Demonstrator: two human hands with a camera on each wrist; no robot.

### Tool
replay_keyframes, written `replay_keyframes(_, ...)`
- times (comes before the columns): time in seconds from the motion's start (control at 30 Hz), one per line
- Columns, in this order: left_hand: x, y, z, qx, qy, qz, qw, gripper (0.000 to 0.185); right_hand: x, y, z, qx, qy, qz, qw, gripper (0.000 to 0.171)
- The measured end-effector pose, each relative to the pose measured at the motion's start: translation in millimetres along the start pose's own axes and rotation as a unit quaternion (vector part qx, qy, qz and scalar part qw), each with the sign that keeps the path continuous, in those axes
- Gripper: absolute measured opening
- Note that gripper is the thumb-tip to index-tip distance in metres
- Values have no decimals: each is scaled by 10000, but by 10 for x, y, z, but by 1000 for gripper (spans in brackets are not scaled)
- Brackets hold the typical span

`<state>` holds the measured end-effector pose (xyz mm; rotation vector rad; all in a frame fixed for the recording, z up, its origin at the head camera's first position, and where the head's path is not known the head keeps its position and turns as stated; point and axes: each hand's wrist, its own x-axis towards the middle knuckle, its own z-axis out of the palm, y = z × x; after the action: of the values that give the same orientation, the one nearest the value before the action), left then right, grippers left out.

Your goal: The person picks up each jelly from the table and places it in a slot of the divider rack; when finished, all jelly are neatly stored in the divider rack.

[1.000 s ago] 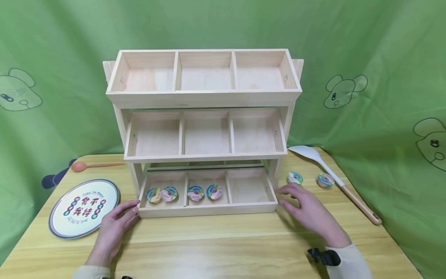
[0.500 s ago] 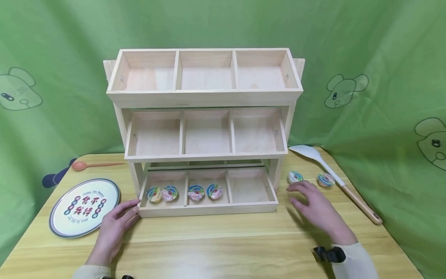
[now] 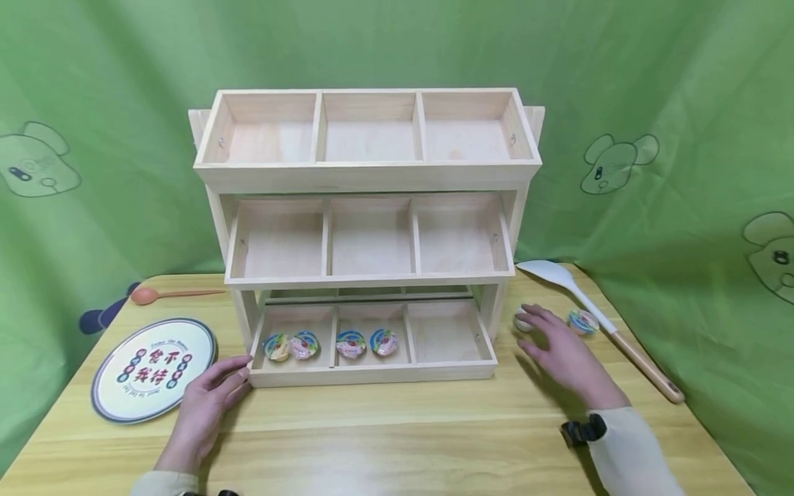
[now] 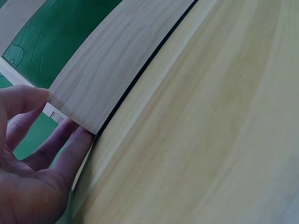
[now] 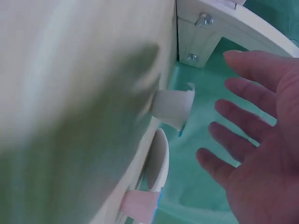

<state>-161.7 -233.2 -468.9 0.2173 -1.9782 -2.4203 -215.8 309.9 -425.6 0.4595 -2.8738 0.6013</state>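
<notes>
Right hand [image 3: 561,351] hovers over the near jelly cup [image 3: 522,321] on the tabletop [image 3: 397,427], just right of the rack [image 3: 372,234]; fingers spread, holding nothing. Best to pinch its rim from above. Left hand [image 3: 207,396], fingers straight, braces the bottom tray's [image 3: 372,373] left corner.

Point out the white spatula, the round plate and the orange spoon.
white spatula [image 3: 544,271], head view, on its white blade.
round plate [image 3: 153,367], head view, on its printed centre.
orange spoon [image 3: 145,295], head view, on its bowl.
</notes>
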Motion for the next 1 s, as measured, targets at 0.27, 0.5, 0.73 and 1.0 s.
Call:
replay_keyframes(0.27,2,5,4,29,-5,-98,9999,44,167,113,5,-309,-349,67,9989,53)
replay_keyframes(0.5,19,-1,-2,91,-5,-94,9999,44,241,289,56,-248,-409,141,9988,56)
replay_keyframes(0.73,24,-1,-5,111,-36,-63,9999,43,284,396,78,-201,-313,-55,9993,51)
replay_keyframes(1.0,19,-2,-8,101,-30,-92,9999,43,296,370,30,-146,-404,65,9991,46)
